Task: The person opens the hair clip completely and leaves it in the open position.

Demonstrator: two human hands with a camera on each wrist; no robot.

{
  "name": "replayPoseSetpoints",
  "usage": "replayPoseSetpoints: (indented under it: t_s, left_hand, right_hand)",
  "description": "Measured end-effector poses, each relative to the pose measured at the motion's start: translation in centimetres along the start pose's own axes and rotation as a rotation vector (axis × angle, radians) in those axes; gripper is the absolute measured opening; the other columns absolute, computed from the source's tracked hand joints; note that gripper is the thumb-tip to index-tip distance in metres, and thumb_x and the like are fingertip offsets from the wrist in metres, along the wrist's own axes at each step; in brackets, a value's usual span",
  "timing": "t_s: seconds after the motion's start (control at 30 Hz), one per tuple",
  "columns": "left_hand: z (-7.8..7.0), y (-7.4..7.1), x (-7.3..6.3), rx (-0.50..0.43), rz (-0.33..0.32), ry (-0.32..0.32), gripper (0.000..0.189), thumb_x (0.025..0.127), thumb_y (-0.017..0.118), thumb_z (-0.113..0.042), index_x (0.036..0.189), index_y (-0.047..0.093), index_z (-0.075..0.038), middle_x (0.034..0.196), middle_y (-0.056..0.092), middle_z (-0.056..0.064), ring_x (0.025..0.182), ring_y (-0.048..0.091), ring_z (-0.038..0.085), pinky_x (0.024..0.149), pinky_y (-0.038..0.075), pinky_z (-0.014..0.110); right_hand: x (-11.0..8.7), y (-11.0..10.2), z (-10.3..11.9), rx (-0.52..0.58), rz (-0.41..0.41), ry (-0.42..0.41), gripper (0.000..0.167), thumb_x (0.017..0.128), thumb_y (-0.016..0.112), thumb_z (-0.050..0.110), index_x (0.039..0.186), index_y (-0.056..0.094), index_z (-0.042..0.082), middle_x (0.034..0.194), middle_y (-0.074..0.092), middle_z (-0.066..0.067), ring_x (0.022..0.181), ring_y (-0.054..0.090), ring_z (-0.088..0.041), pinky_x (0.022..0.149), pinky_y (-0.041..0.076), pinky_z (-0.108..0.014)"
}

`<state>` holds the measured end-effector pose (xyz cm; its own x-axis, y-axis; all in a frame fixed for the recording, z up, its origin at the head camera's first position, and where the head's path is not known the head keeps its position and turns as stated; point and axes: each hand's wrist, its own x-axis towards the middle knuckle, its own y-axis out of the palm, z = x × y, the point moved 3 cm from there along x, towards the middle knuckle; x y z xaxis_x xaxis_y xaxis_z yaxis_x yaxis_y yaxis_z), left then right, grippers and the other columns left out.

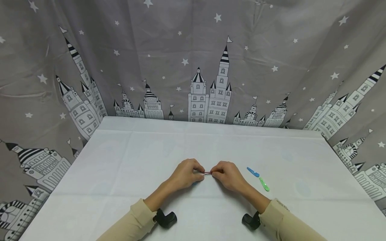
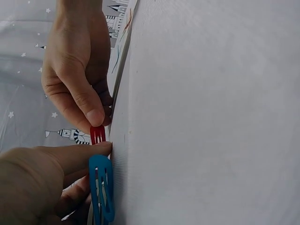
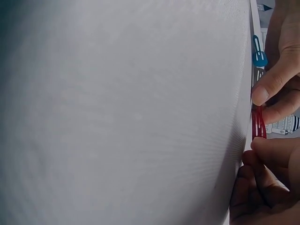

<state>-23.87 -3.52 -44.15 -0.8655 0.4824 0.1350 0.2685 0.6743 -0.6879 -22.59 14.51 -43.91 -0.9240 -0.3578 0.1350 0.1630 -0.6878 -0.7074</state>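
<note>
In the head view, my left hand (image 1: 185,174) and right hand (image 1: 228,175) meet over the white table, pinching opposite ends of a red snap hair clip (image 1: 207,172). Thumb and fingertips cover both its ends, and its slotted middle shows between the hands in the right wrist view. By the left palm is a blue hair clip (image 2: 100,190), mostly hidden from above. A greyish clip (image 3: 260,73) shows between that blue clip and the left thumb. To the right of the right hand, a second blue hair clip (image 1: 253,172) and a green hair clip (image 1: 264,184) lie on the table.
A white cloth covers the table (image 1: 135,150). Behind it and at both sides hangs a grey curtain (image 1: 169,50) with castles and stars. Black wrist cameras (image 1: 165,219) sit by both beige sleeves (image 1: 135,217).
</note>
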Motion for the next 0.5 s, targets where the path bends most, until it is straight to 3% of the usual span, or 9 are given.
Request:
replayPoseSetpoints:
  t_s: [0.5]
  left_hand:
    - [0.07, 0.01, -0.05, -0.004, -0.006, 0.005, 0.016, 0.08, 0.08, -0.007, 0.096, 0.077, -0.005, 0.094, 0.069, 0.0, 0.094, 0.061, 0.021, 0.083, 0.047, 0.038]
  right_hand:
    - [-0.14, 0.21, -0.24, -0.003, -0.003, 0.017, 0.01, 0.086, 0.072, 0.0, 0.094, 0.078, 0.003, 0.084, 0.064, 0.003, 0.077, 0.056, -0.011, 0.068, 0.047, -0.027]
